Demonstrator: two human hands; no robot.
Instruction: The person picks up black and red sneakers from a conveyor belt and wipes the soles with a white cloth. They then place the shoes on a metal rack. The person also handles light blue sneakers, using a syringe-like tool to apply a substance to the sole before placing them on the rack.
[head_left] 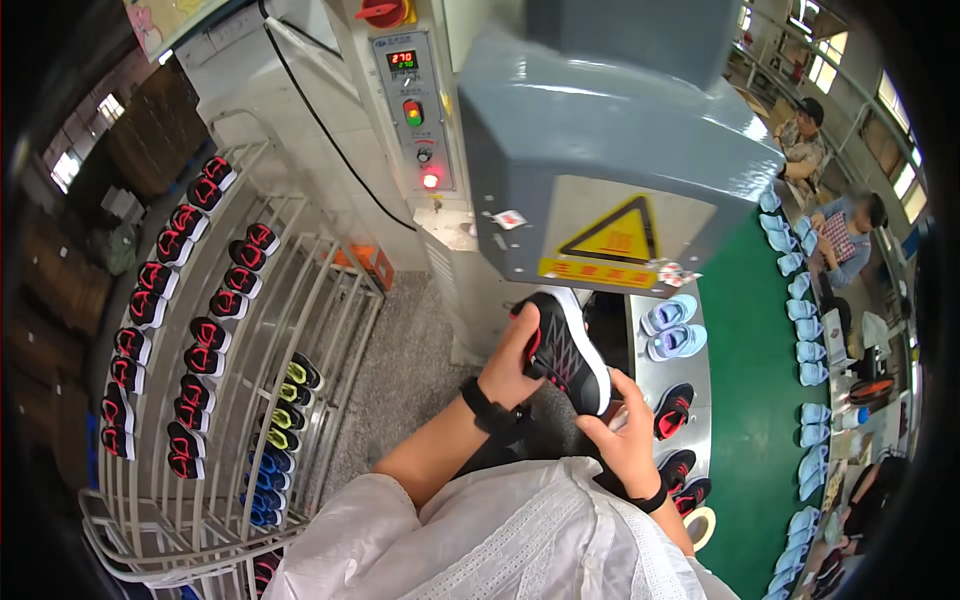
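A black sneaker (567, 352) with a white sole and red lining is held in front of me, below the grey machine head. My left hand (512, 358) grips it around the ankle opening, thumb up along its side. At the white-edged lower tip, the thumb and fingers of my right hand (626, 432) pinch the shoe. Both wrists wear dark bands. Just right of my right hand, a black and red shoe (674, 411) stands on a metal ledge (700, 372), with a pair of light blue shoes (676, 341) farther up.
Racks (325, 262) on the left carry rows of black, red, yellow-green and blue shoes. A control panel (411, 110) with lit displays faces me. Light blue shoes line the far side of a green conveyor belt (745, 400). Two people (850, 235) sit beyond it. A tape roll (703, 527) lies nearby.
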